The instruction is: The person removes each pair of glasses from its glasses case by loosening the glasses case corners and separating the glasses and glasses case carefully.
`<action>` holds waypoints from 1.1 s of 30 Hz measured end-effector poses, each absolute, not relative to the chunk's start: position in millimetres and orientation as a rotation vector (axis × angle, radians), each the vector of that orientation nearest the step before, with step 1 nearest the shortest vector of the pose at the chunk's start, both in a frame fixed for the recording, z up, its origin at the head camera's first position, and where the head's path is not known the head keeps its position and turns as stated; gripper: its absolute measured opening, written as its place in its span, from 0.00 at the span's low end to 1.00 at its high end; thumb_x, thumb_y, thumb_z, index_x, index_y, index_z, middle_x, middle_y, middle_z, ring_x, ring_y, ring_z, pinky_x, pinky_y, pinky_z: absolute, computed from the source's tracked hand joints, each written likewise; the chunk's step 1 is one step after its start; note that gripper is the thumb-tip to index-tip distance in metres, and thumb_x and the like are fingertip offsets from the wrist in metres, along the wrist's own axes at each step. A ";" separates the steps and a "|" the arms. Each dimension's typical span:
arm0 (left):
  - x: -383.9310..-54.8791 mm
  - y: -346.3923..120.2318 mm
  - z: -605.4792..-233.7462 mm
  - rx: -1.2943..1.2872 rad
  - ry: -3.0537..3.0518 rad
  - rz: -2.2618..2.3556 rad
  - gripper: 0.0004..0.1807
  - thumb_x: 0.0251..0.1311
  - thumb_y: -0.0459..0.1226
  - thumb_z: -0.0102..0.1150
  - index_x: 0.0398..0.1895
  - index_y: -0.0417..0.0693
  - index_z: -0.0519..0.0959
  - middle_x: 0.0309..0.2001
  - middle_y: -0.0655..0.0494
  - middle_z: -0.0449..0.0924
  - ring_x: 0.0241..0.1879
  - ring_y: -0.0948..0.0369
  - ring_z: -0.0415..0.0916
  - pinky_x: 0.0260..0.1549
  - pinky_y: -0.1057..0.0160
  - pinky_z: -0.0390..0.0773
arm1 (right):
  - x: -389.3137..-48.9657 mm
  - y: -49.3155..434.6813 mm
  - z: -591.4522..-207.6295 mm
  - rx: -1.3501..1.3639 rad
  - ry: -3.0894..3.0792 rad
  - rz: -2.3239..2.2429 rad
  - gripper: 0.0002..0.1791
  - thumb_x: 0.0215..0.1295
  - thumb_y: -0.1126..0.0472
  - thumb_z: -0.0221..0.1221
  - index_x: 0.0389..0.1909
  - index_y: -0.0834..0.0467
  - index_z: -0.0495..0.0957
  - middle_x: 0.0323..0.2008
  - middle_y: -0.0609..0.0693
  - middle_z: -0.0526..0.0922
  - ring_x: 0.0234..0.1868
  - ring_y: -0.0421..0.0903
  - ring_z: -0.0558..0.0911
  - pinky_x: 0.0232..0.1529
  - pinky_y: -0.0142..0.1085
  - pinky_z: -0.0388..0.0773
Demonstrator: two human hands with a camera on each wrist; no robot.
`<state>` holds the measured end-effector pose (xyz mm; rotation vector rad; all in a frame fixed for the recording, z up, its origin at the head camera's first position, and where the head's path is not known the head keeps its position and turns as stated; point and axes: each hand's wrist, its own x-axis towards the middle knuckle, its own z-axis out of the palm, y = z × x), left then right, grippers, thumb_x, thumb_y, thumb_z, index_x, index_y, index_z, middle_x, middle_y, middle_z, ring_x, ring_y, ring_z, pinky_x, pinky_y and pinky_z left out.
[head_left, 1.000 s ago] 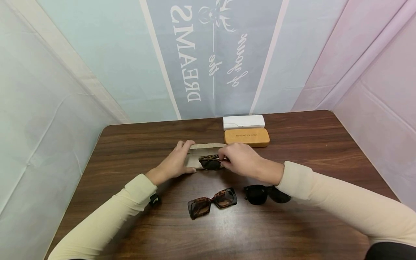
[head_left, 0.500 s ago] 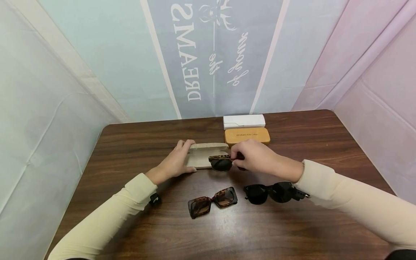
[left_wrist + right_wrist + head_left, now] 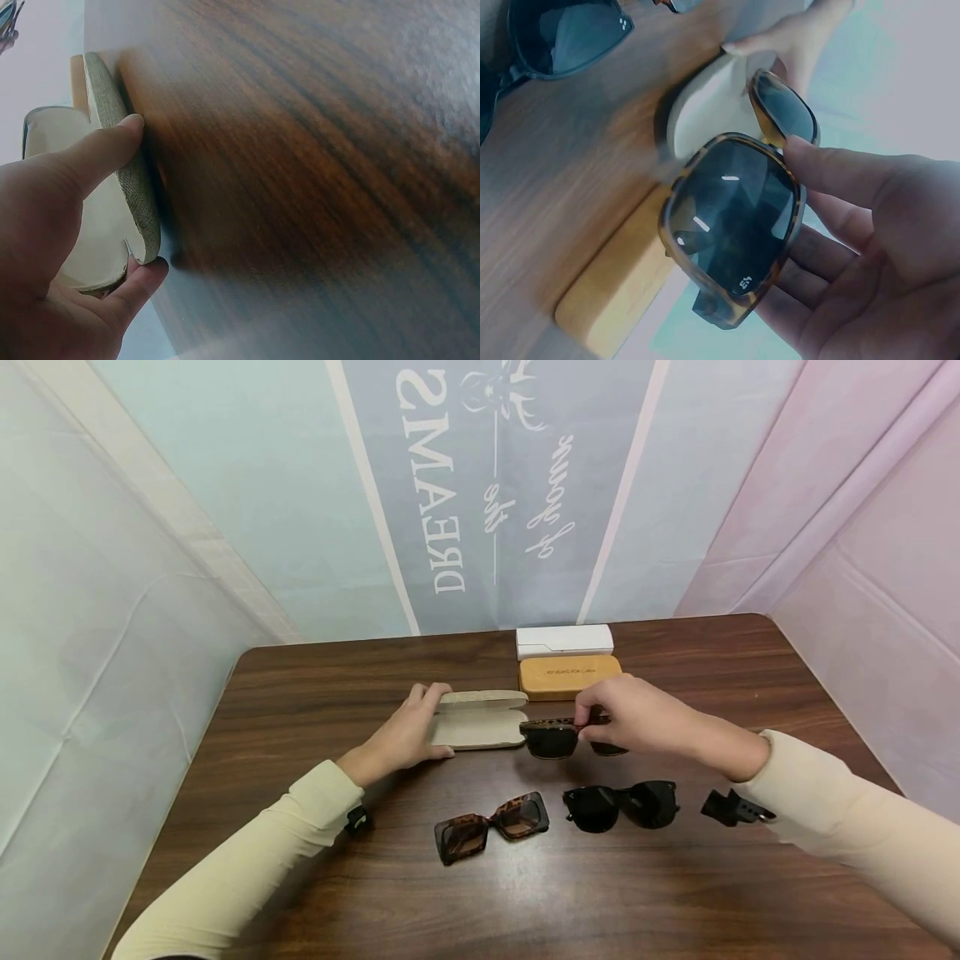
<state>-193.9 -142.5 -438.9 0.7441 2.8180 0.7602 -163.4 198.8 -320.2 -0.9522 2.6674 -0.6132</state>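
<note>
My left hand grips the left end of an opened beige glasses case, thumb at its near edge and fingers at the raised lid. In the left wrist view, the case shows a pale lining and woven outside. Just right of it, my right hand pinches tortoiseshell sunglasses by the middle of the frame. Their dark lenses face the right wrist camera, and the sunglasses are held above the table. No glasses lie inside the case.
Black sunglasses and rectangular tortoiseshell sunglasses lie on the brown wooden table nearer the body. Behind the hands, a tan glasses case sits in front of a white case. A printed curtain hangs behind the table.
The right hand has carried the tortoiseshell sunglasses rightward, from over the beige case to beside it. The left hand has kept its hold on the case.
</note>
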 end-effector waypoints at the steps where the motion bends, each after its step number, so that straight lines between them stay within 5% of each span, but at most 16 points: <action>1: -193.9 -142.5 -438.9 0.743 2.817 0.763 0.50 0.52 0.42 0.80 0.73 0.46 0.58 0.59 0.38 0.64 0.55 0.46 0.72 0.52 0.47 0.77 | -163.2 201.9 -318.9 -0.944 2.664 -0.613 0.08 0.64 0.64 0.70 0.28 0.50 0.82 0.29 0.37 0.81 0.24 0.37 0.72 0.33 0.40 0.73; 8: -194.0 -141.5 -439.6 0.728 2.815 0.763 0.50 0.52 0.42 0.80 0.73 0.46 0.58 0.59 0.37 0.64 0.55 0.46 0.72 0.51 0.47 0.78 | -162.2 222.8 -314.8 -0.896 2.619 -0.627 0.08 0.63 0.64 0.70 0.29 0.50 0.82 0.29 0.38 0.82 0.26 0.38 0.75 0.27 0.34 0.73; 33: -193.6 -140.7 -437.5 0.715 2.813 0.756 0.50 0.52 0.42 0.80 0.74 0.46 0.58 0.59 0.37 0.64 0.55 0.46 0.73 0.52 0.47 0.78 | -156.1 310.6 -324.3 -0.951 2.452 -0.662 0.11 0.63 0.58 0.70 0.28 0.41 0.79 0.31 0.33 0.81 0.34 0.33 0.77 0.34 0.32 0.75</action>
